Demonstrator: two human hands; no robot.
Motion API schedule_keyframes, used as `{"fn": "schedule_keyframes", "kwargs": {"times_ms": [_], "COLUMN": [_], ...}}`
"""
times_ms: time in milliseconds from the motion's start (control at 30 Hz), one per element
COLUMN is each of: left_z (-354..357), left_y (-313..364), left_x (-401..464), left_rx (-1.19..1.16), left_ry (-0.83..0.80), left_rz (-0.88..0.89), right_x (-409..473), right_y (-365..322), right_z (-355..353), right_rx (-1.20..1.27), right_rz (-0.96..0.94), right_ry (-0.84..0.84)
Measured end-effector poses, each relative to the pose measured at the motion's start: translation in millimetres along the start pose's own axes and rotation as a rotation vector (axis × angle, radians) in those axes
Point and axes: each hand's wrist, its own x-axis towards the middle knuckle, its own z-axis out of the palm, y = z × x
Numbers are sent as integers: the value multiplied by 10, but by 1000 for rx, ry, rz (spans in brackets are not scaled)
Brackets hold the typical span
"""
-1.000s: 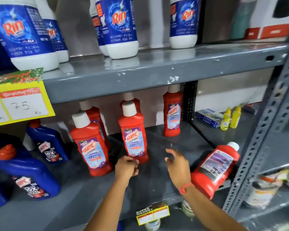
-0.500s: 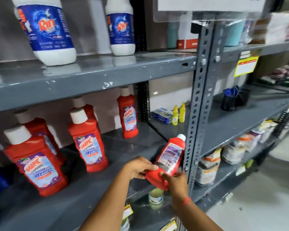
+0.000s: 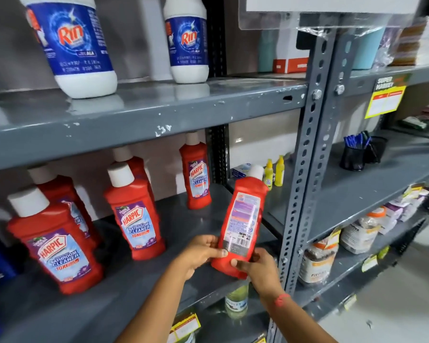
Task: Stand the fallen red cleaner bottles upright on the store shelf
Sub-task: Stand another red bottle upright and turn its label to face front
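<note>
A red cleaner bottle point(image 3: 243, 219) with a white cap is held almost upright over the right end of the grey shelf point(image 3: 188, 229), its back label facing me. My left hand point(image 3: 198, 253) grips its lower left side and my right hand point(image 3: 260, 266) grips its base from the right. Several other red Harpic bottles stand upright on the same shelf: one at the front left point(image 3: 57, 241), one in the middle point(image 3: 134, 214) and one at the back point(image 3: 196, 174), with others behind them.
White and blue Rin bottles point(image 3: 74, 43) stand on the shelf above. A perforated grey upright post point(image 3: 305, 154) rises just right of the held bottle. Small yellow bottles point(image 3: 274, 173) and a black pen holder point(image 3: 354, 154) sit further right. Jars fill the lower shelves.
One second ago the bottle lay tilted at the shelf's right edge. Both hands reached over, took hold of it, and have lifted and turned it nearly upright.
</note>
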Motion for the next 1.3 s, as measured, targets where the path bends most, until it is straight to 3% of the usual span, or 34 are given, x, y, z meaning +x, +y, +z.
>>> {"fn": "schedule_keyframes", "kwargs": {"times_ms": [200,433,533,900,967,1100,1300], "left_z": [-138,-134,-155,-285,-300,-333,-411], "left_y": [-117,-215,-202,-225,-214,-190,-98], "left_x": [131,348,432,397,380,338,353], "left_rx": [-94,46,73,-85,-146,-176,-145], "left_ry": [273,611,669,577,544,454,368], "left_rz": [181,190,212,225,193,149,141], "right_x": [353,779,887,960,948,907,966], "right_y": [-179,-264,-296,-235,-245,-245,-321], "right_z": [187,424,495,556,582,668,623], "right_rx": [-262,-451,-474,-343,-415,-416,-343], "right_rz": [-262,-306,-355,-397,-417,-391,-334], "right_ry": [-41,-115,-91,-8,-40,-275,-274]}}
